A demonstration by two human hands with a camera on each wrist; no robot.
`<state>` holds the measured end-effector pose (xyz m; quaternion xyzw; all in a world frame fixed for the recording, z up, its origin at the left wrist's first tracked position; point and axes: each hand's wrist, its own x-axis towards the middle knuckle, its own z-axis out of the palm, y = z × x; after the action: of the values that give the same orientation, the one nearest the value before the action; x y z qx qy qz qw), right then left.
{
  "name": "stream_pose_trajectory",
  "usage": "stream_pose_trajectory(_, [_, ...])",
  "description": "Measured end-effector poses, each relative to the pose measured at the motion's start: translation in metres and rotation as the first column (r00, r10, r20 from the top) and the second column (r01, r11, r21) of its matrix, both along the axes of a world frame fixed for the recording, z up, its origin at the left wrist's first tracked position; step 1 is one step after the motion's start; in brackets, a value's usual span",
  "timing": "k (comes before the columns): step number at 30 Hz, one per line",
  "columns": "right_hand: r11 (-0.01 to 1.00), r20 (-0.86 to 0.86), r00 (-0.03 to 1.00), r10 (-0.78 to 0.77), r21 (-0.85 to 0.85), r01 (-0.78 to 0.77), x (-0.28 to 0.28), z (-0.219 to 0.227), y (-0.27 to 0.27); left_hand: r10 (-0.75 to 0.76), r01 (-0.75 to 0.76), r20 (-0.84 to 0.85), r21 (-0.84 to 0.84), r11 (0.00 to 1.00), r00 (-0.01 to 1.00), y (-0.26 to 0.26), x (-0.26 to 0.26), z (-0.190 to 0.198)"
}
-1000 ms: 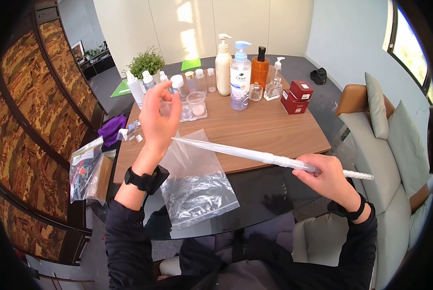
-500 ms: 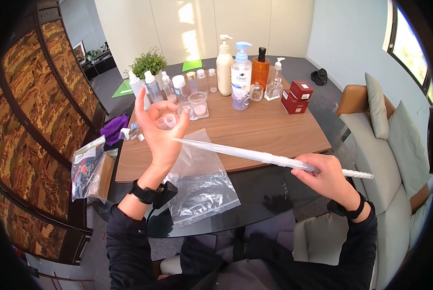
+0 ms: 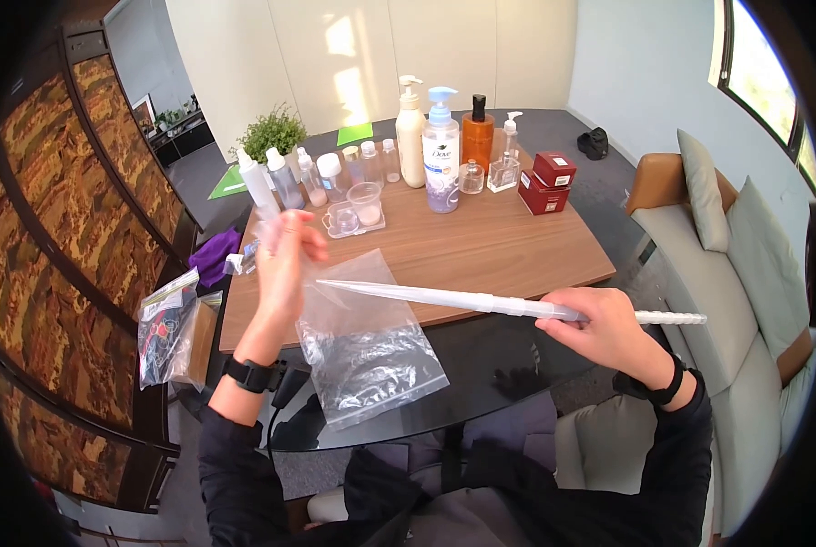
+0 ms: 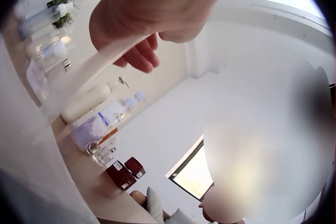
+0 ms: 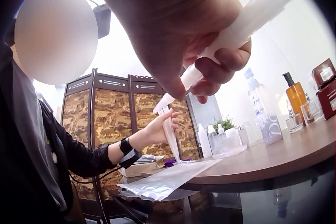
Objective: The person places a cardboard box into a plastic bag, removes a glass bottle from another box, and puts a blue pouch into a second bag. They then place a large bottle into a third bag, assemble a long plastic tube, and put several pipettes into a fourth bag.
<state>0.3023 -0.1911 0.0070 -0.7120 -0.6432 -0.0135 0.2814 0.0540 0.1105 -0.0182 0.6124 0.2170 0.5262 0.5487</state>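
Gripping a long pipette in the curled right hand; pinching a clear bag between left hand fingertips above the table.

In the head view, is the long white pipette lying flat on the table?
No. The right hand grips the long white pipette near its bulb end and holds it in the air above the clear plastic bag.
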Motion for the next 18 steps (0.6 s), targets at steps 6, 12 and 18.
stream_pose_trajectory(6, [0.999, 0.101, 0.995, 0.025, -0.045, -0.021, -0.003, -0.003, 0.008, 0.398, -0.253, -0.170, 0.540, 0.803, 0.901, -0.032, -0.027, 0.041])
stream_pose_trajectory(12, [0.992, 0.197, 0.974, 0.114, 0.037, -0.124, -0.022, -0.001, 0.021, 0.415, 0.353, -0.613, 0.758, 0.549, 0.672, -0.105, -0.015, 0.044])
stream_pose_trajectory(18, [0.988, 0.358, 0.927, 0.112, 0.063, -0.144, -0.031, 0.003, 0.021, 0.229, 0.527, -0.701, 0.676, 0.516, 0.675, -0.110, -0.011, 0.043])
